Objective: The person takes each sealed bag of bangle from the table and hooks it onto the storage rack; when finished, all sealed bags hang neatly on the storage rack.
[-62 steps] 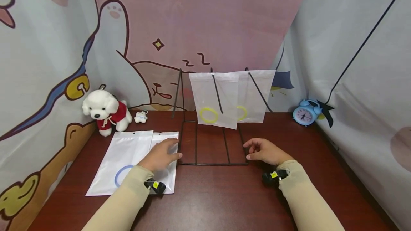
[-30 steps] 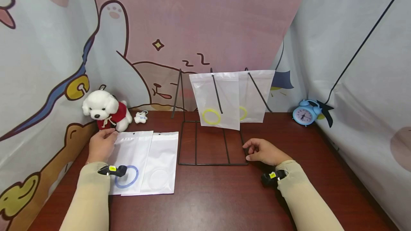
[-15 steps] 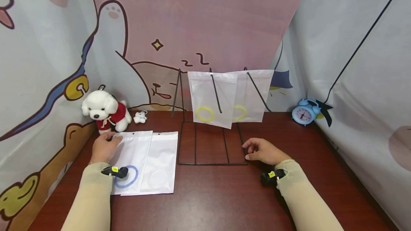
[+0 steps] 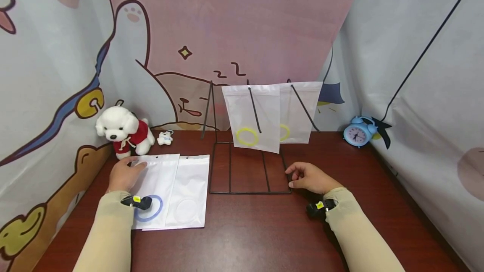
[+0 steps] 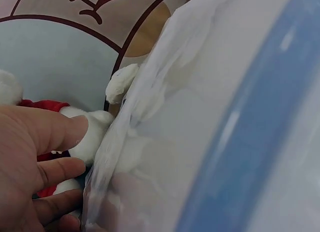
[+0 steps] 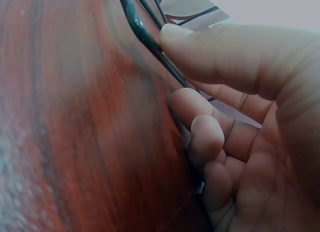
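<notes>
Two flat white bags lie side by side, slightly overlapping: one with a blue ring (image 4: 162,175), the other with a white ring (image 4: 193,184). My left hand (image 4: 122,175) is at the far left corner of the blue-ring bag. In the left wrist view its thumb and fingers are apart beside the bag's edge (image 5: 112,147). My right hand (image 4: 311,178) holds the black wire rack (image 4: 249,193) at its near right corner, thumb on the wire (image 6: 145,36), fingers curled. Two white bags (image 4: 242,104) with yellow rings hang from the rack's middle and right hooks.
Behind the left bags sit a white plush dog (image 4: 124,125) in red and a small white figure (image 4: 165,138). A blue alarm clock (image 4: 356,135) stands at the right back. Printed cloth (image 4: 264,24) surrounds the brown table (image 4: 242,238).
My left hand has moved from the rack's left side to the far left corner of the blue-ring bag. The front hanging bag has swung slightly. My right hand stays at the rack.
</notes>
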`<state>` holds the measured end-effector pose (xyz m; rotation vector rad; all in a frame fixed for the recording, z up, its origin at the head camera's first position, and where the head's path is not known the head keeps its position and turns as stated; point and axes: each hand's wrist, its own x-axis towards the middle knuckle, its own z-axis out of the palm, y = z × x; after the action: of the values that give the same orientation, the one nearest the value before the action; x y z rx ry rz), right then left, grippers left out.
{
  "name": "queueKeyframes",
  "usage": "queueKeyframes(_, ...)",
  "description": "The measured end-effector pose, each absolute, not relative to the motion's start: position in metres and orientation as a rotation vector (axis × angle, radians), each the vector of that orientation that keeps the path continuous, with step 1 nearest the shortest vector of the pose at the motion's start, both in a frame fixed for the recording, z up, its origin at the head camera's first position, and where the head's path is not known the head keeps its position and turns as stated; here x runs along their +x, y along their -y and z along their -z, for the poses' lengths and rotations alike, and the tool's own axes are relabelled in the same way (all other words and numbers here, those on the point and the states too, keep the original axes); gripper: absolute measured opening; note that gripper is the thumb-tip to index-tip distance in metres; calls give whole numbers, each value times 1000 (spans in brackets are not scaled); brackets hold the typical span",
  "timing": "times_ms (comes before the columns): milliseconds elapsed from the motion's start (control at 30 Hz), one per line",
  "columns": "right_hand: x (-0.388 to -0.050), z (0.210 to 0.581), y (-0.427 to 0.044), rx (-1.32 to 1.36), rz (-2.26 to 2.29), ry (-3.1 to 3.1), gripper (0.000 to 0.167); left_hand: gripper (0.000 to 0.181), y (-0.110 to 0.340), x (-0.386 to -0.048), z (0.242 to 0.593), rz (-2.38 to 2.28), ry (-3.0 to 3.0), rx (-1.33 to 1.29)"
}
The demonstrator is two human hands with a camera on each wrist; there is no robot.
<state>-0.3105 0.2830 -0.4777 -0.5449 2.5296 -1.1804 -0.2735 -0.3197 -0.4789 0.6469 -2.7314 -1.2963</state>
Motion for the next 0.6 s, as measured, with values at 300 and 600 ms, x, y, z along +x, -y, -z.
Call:
queueKeyframes(300,-311,478,-283,-540,1165,-2538,37,68,321,-276,479,1328,2726,653)
queueKeyframes(600,-310,478,-282,-552,1164,-2540,37,64,321,-276,480,1352,2707,639)
